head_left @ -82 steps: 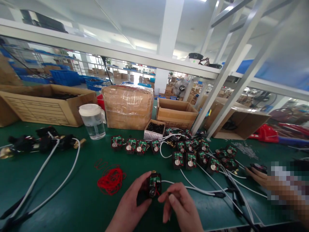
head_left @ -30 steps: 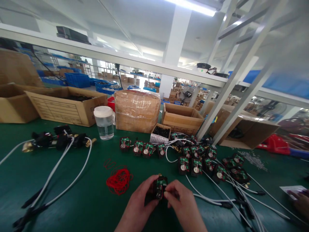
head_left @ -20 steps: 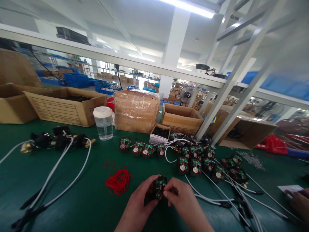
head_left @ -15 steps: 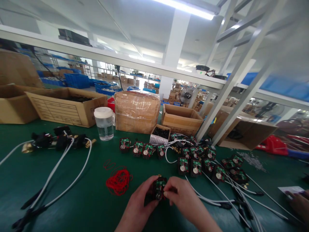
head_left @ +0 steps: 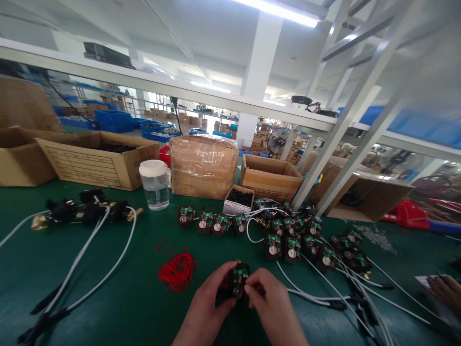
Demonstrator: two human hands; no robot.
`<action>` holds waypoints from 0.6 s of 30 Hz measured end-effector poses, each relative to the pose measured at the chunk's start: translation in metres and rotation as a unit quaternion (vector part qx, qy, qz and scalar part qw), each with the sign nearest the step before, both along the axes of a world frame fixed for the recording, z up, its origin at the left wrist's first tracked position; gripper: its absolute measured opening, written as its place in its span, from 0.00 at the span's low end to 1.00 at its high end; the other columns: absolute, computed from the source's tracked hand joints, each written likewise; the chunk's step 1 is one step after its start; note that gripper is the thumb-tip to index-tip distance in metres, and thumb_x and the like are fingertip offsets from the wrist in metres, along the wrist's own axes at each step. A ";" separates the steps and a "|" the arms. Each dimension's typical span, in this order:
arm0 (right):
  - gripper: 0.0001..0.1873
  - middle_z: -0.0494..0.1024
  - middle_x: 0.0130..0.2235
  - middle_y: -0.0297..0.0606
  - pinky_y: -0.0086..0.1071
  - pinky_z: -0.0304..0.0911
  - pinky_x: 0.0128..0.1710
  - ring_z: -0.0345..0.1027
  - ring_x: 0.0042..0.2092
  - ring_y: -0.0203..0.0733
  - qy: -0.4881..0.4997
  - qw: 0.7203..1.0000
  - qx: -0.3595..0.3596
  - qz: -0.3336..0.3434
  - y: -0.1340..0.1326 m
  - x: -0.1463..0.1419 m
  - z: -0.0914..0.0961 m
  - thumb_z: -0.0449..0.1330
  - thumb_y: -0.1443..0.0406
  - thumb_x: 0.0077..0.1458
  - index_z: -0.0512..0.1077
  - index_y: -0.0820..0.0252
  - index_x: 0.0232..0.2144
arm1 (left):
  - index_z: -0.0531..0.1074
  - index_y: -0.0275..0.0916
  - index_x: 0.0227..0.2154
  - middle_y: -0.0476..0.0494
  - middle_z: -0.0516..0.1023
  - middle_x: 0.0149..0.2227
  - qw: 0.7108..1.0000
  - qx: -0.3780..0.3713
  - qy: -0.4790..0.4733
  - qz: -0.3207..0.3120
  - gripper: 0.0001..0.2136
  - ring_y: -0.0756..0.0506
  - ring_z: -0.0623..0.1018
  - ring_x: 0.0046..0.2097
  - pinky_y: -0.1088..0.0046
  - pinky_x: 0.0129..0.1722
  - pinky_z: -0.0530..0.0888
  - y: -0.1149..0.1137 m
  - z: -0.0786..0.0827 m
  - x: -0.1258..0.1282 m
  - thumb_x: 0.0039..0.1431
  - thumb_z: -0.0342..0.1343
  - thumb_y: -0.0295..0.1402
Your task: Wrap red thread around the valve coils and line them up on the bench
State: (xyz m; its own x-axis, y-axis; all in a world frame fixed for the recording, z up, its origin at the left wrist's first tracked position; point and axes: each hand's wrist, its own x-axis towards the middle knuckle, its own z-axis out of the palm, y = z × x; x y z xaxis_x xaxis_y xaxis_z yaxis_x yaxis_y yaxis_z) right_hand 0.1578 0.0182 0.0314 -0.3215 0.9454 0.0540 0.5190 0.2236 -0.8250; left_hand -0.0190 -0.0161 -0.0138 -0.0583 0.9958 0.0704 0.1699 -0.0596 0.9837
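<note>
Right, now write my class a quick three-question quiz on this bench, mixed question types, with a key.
1. Multiple choice: what is the left hand holding?
A) a cardboard box
B) a green-boarded black unit
C) a fan

2. True or false: the clear jug stands upright with its white lid on.

3. Fill the gap: the tangled strands lying to the left of both hands are coloured ____.

Key: 1. B; 2. True; 3. red

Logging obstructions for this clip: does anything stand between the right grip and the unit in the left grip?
Nothing visible does: the right grip is at the unit, held in the left grip. The red coil lies apart, leftward.
</note>
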 end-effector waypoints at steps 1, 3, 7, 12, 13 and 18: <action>0.07 0.72 0.30 0.32 0.28 0.60 0.31 0.68 0.29 0.39 0.001 1.000 0.009 -0.004 -0.002 0.000 -0.002 0.55 0.72 0.57 0.69 0.57 0.30 | 0.70 0.53 0.58 0.48 0.77 0.58 1.000 -0.004 -0.001 0.001 0.33 0.41 0.77 0.58 0.60 0.61 0.72 0.000 0.001 0.000 0.48 0.58 0.21; 0.07 0.71 0.30 0.33 0.29 0.60 0.32 0.68 0.31 0.40 -0.003 0.999 0.038 -0.007 -0.003 0.000 -0.004 0.55 0.72 0.58 0.70 0.57 0.30 | 0.70 0.53 0.58 0.48 0.77 0.58 1.000 -0.010 -0.002 0.004 0.33 0.42 0.77 0.57 0.61 0.61 0.72 0.000 0.003 0.001 0.48 0.58 0.20; 0.09 0.71 0.31 0.33 0.29 0.58 0.33 0.67 0.33 0.39 -0.042 0.996 0.057 0.045 0.005 0.002 0.010 0.55 0.75 0.56 0.69 0.58 0.29 | 0.71 0.52 0.57 0.48 0.79 0.56 1.000 -0.011 -0.011 0.003 0.33 0.41 0.77 0.57 0.61 0.61 0.72 0.000 0.010 0.001 0.46 0.58 0.20; 0.12 0.71 0.31 0.30 0.27 0.55 0.34 0.66 0.34 0.36 -0.106 0.982 0.047 0.151 0.027 0.003 0.041 0.56 0.79 0.50 0.68 0.58 0.25 | 0.71 0.51 0.57 0.47 0.79 0.56 1.000 -0.008 -0.016 0.001 0.33 0.42 0.78 0.56 0.62 0.60 0.72 0.001 0.012 0.002 0.46 0.57 0.19; 0.12 0.71 0.31 0.29 0.27 0.54 0.34 0.66 0.34 0.36 -0.110 0.980 0.043 0.159 0.030 0.003 0.043 0.57 0.79 0.49 0.68 0.58 0.25 | 0.71 0.51 0.57 0.47 0.79 0.56 1.000 -0.010 -0.014 0.001 0.33 0.42 0.78 0.56 0.63 0.60 0.72 0.001 0.012 0.002 0.46 0.57 0.19; 0.11 0.69 0.27 0.26 0.26 0.54 0.30 0.64 0.30 0.36 -0.048 0.993 -0.044 0.098 0.032 0.005 0.033 0.59 0.78 0.47 0.67 0.58 0.30 | 0.71 0.50 0.57 0.47 0.79 0.56 1.000 -0.018 -0.002 0.001 0.32 0.42 0.78 0.56 0.63 0.60 0.72 0.002 0.009 0.002 0.47 0.58 0.21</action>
State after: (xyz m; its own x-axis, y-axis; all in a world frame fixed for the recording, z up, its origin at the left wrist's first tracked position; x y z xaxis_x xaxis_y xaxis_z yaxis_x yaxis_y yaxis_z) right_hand 0.1623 0.0502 0.0647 -0.4993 0.8639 -0.0666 0.5499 0.2565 -0.7949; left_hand -0.0174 -0.0140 -0.0046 -0.0595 0.9976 0.0351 0.1668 -0.0248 0.9857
